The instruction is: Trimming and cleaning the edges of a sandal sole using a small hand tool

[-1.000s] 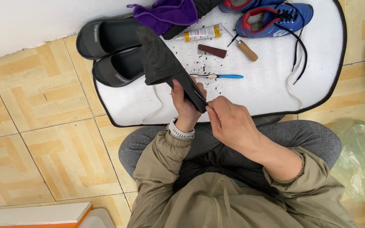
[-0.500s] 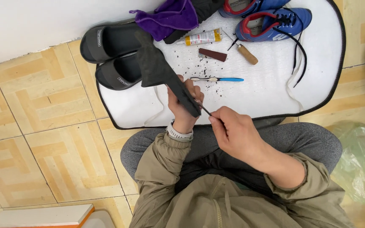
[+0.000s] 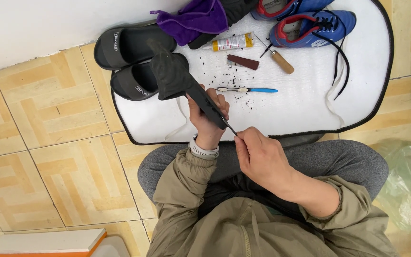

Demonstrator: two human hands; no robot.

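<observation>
My left hand (image 3: 207, 120) grips a dark, flat shoe piece (image 3: 179, 78) and holds it slanted over the front edge of the white mat (image 3: 310, 102). Its lower tip points at my right hand (image 3: 261, 154). That hand pinches a thin dark strand or pin (image 3: 231, 128) sticking out of the tip. I cannot tell whether it is thread or a tool. A watch sits on my left wrist. Both hands hover above my lap.
On the mat lie a blue-handled toothbrush (image 3: 248, 89), a brown block (image 3: 243, 62), a wooden-handled awl (image 3: 280, 61), a glue tube (image 3: 231, 43), a purple cloth (image 3: 197, 19) and blue sneakers (image 3: 312, 24). Two black slides (image 3: 129, 45) sit left. A green plastic bag (image 3: 410, 185) lies right.
My right hand has drawn back from the shoe piece's tip toward my lap, with the thin strand now showing between them. The left hand has kept its hold.
</observation>
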